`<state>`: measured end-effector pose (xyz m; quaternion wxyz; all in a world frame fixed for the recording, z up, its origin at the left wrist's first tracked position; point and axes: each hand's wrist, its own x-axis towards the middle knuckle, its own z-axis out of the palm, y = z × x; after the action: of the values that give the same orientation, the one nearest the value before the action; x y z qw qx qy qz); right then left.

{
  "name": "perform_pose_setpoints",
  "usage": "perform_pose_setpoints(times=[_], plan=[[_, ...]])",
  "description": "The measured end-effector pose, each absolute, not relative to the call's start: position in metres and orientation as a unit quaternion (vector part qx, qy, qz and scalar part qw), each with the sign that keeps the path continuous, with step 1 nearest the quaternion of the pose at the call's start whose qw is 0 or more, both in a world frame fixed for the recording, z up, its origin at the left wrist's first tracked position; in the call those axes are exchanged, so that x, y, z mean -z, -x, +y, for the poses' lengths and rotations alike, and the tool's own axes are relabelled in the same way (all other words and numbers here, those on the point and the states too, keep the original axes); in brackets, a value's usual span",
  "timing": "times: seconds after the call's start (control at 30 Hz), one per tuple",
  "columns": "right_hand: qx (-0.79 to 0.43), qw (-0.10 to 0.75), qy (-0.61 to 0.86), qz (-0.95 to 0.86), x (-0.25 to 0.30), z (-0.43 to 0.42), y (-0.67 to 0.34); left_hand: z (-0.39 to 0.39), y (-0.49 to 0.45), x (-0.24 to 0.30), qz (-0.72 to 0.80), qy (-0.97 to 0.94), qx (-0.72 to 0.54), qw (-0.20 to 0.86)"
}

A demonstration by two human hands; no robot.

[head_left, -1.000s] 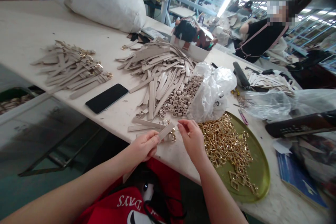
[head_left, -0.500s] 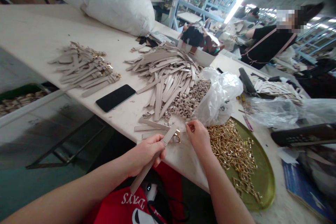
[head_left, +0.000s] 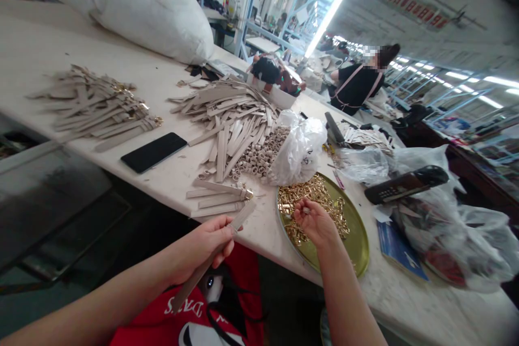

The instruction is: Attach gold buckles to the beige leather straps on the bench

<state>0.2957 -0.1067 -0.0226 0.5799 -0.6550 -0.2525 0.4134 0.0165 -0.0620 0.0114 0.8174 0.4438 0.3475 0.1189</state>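
A tube light (head_left: 336, 6) glares overhead; beneath the table (head_left: 40, 38) lies deep shadow.

A flat beige strap (head_left: 244, 216) is held aslant across the near edge of the table (head_left: 265, 235), its upper end pointing away; what may be a narrow band (blurred here) crosses it. Gold-toned metal buckles (head_left: 310, 187), shiny and loose, lie heaped on an olive-green tray (head_left: 360, 248).

The head-worn camera looks forward and down across the worktable (head_left: 150, 78), close above the left hand (head_left: 217, 238) and right hand (head_left: 318, 221). Its tilted view reaches a tube light (head_left: 336, 5) beyond.
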Motion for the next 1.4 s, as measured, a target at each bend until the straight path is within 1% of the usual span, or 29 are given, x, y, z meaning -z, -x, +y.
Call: perform_pose_setpoints(times=[0.27, 0.37, 0.47, 0.6, 0.67, 0.73, 0.8, 0.9, 1.07, 1.27, 1.4], plan=[[-0.232, 0.44, 0.792, -0.353, 0.037, -0.077, -0.287, -0.068, -0.017, -0.008, 0.345, -0.456, -0.105, 0.813], [-0.198, 0.407, 0.812, -0.369, 0.038, -0.07, -0.287, -0.068, -0.016, -0.007, 0.346, -0.466, -0.111, 0.807], [-0.191, 0.397, 0.81, -0.386, 0.032, -0.072, -0.289, -0.066, -0.017, -0.007, 0.35, -0.481, -0.111, 0.796], [-0.25, 0.396, 0.786, -0.403, 0.019, -0.086, -0.28, -0.057, -0.025, -0.01, 0.352, -0.507, -0.136, 0.775], [-0.329, 0.414, 0.75, -0.397, 0.014, -0.094, -0.265, -0.051, -0.032, -0.011, 0.348, -0.517, -0.15, 0.768], [-0.446, 0.462, 0.673, -0.366, 0.012, -0.099, -0.246, -0.045, -0.039, -0.01, 0.349, -0.527, -0.161, 0.758], [-0.534, 0.496, 0.599, -0.331, 0.01, -0.101, -0.225, -0.039, -0.045, -0.009, 0.351, -0.536, -0.171, 0.748], [-0.598, 0.492, 0.551, -0.311, 0.01, -0.099, -0.198, -0.033, -0.047, -0.004, 0.35, -0.543, -0.173, 0.744], [-0.592, 0.457, 0.579, -0.325, 0.012, -0.094, -0.176, -0.029, -0.043, 0.006, 0.397, -0.558, -0.147, 0.713], [-0.518, 0.496, 0.614, -0.329, 0.026, -0.093, -0.174, -0.03, -0.044, 0.012, 0.422, -0.668, -0.187, 0.584], [-0.526, 0.489, 0.612, -0.331, 0.026, -0.093, -0.172, -0.028, -0.042, 0.011, 0.402, -0.704, -0.159, 0.563]])
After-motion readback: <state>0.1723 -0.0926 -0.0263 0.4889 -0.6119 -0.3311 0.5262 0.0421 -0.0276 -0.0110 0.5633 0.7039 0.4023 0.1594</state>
